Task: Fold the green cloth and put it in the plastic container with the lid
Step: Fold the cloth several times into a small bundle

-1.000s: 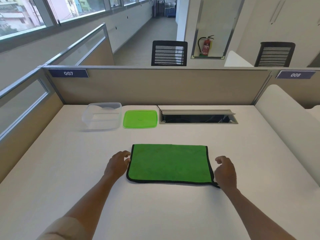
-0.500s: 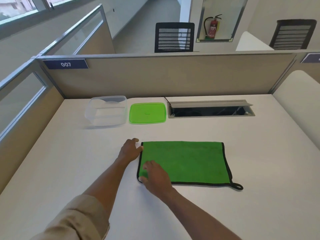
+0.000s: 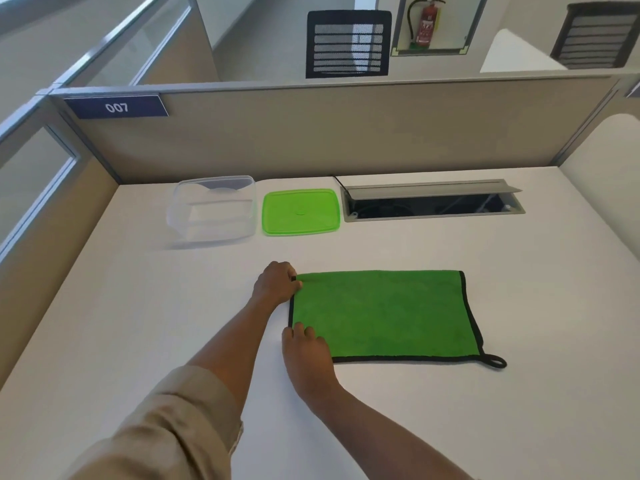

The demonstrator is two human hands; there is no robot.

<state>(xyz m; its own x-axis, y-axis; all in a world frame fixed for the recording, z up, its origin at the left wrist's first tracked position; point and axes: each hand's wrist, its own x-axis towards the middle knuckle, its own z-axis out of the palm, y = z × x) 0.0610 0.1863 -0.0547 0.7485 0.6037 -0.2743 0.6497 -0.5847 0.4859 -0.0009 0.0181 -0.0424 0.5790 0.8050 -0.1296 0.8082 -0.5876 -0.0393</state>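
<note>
A green cloth (image 3: 384,313) with black trim and a hanging loop at its near right corner lies flat on the white desk, folded into a rectangle. My left hand (image 3: 275,284) pinches the cloth's far left corner. My right hand (image 3: 306,348) has its fingers closed on the near left corner. Behind the cloth stands a clear plastic container (image 3: 213,211), without its lid. The green lid (image 3: 300,212) lies flat just to the right of it.
An open cable hatch (image 3: 431,202) is sunk into the desk at the back right. Beige partition walls (image 3: 311,133) close the desk at the back and left. A rounded white panel (image 3: 609,174) rises on the right.
My right hand crossed from the cloth's right side to its near left corner. My left hand closed on the far left corner. The camera tilted down and left.
</note>
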